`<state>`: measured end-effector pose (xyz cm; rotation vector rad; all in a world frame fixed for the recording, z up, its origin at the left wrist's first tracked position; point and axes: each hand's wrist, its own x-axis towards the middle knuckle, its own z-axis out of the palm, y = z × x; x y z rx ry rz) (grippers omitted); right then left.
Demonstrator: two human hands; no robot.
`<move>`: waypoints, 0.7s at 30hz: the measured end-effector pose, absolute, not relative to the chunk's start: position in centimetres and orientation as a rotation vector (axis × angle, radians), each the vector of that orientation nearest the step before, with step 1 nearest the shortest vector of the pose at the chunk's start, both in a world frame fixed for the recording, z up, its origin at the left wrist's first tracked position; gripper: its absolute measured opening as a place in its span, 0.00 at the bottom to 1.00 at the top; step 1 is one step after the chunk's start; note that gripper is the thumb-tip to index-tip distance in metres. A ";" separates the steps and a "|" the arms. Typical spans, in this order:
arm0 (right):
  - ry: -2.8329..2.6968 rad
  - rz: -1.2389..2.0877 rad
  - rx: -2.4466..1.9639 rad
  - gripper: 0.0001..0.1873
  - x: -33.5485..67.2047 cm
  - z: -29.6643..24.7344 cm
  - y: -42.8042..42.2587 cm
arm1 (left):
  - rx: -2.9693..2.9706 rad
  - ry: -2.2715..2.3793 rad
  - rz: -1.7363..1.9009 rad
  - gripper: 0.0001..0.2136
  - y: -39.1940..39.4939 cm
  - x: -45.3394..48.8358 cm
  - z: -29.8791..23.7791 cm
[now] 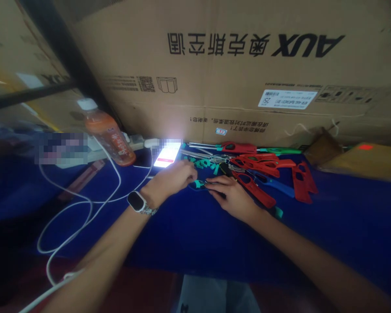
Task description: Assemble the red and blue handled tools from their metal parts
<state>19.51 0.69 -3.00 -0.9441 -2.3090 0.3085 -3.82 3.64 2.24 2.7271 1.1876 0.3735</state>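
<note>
My left hand (179, 177), with a watch on its wrist, is closed with its fingertips curled beside a small teal plastic part (199, 184). What those fingers hold, if anything, is hidden. From the other side my right hand (231, 194) pinches the right end of that teal part, where a thin metallic bit shows. Just beyond the hands lie several loose teal pieces (202, 163). A heap of long-nosed lighters and red handle shells (263, 162) spreads to the right, with a red lighter (237, 148) at the back and a blue handle (278, 186) lower down.
A lit phone (167, 155) leans behind my left hand. An orange drink bottle (109, 134) stands tilted near a power strip (81, 158). A white cable (91, 208) loops over the blue tabletop (195, 234). A large cardboard box (215, 95) walls off the back.
</note>
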 end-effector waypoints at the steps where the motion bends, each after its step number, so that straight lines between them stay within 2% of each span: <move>1: -2.304 0.321 -0.950 0.14 19.5 -3.0 0.7 | 2.727 1.187 0.384 0.09 3.5 -3.8 2.2; 5: -2.282 0.353 -0.993 0.17 19.5 -2.9 0.5 | 2.731 1.158 0.407 0.10 3.3 -3.8 2.0; 10: -2.258 0.363 -0.966 0.14 19.3 -2.9 0.4 | 2.756 1.162 0.437 0.11 2.0 -3.6 2.1; 17: -2.266 0.386 -1.025 0.14 18.9 -2.3 0.0 | 2.751 1.260 0.496 0.11 -0.7 -3.7 1.7; 21: -2.253 0.450 -1.081 0.18 18.6 -1.7 0.1 | 2.698 1.273 0.593 0.12 -1.2 -3.8 0.6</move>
